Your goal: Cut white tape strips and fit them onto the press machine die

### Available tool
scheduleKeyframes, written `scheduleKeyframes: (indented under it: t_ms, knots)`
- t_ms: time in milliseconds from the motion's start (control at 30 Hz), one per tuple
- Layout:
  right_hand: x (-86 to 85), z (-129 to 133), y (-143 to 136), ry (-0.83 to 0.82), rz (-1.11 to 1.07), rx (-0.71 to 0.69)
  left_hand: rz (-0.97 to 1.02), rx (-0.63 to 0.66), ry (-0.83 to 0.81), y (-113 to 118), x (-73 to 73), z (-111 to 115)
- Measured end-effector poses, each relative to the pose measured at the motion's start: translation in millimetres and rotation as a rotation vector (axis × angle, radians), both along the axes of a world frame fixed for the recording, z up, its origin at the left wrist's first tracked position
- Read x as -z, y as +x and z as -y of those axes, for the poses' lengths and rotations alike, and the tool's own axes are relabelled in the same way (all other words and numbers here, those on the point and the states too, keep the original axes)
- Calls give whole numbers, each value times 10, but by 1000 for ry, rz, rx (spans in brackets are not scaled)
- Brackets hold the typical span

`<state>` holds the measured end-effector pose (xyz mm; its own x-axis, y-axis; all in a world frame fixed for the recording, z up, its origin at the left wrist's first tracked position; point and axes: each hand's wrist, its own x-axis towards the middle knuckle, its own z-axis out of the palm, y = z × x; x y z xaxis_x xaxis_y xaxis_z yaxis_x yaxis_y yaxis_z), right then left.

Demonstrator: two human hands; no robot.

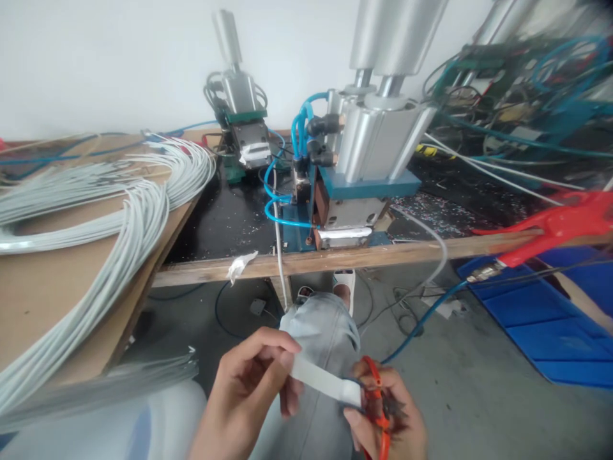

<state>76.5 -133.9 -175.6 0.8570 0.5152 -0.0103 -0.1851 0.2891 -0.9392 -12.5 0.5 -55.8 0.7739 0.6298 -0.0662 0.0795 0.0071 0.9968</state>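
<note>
Below the desk (335, 259) with its machines, the left hand (249, 390) pinched a white strip (320, 380) taut while the right hand (383, 415) gripped orange scissors (378, 409), apparently mid-cut, needing steady aim

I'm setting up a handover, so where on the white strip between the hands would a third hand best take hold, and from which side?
Grip the white strip at its bare middle, coming from above. The left hand pinches one end, and the right hand, holding orange-handled scissors, has the other. The strip lies flat and taut between them, so its broad face is probably easiest to pinch there.
</note>
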Motion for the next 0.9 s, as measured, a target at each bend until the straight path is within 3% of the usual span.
scheduleKeyframes:
  t_ms: [67, 167, 333, 433, 500, 600, 700, 900]
  knots:
    - [46, 52, -51, -24, 11, 34, -174, 205, 342, -32, -149, -51]
    - [125, 86, -141, -46, 18, 33, -299, 391, 850, -5, -338, -50]
    - [370, 115, -216, -61, 12, -34, -341, 555, 1235, 95, -480, 73]
    - [440, 222, -127, -121, 63, -116, -363, 672, 1321, 104, -529, 134]
    - [398, 321, -19, -210, 145, -186, -375, 687, 1334, 90, -556, 158]
    - [217, 451, 166, -437, 328, -251, -348, 658, 1297, 61, -583, 172]
    - [-17, 529, 328, -605, 650, -321, -345, 670, 1277, 46, -606, 173]
    - [-334, 589, 546, -704, 1152, -318, -406, 712, 1365, 18, -600, 181]
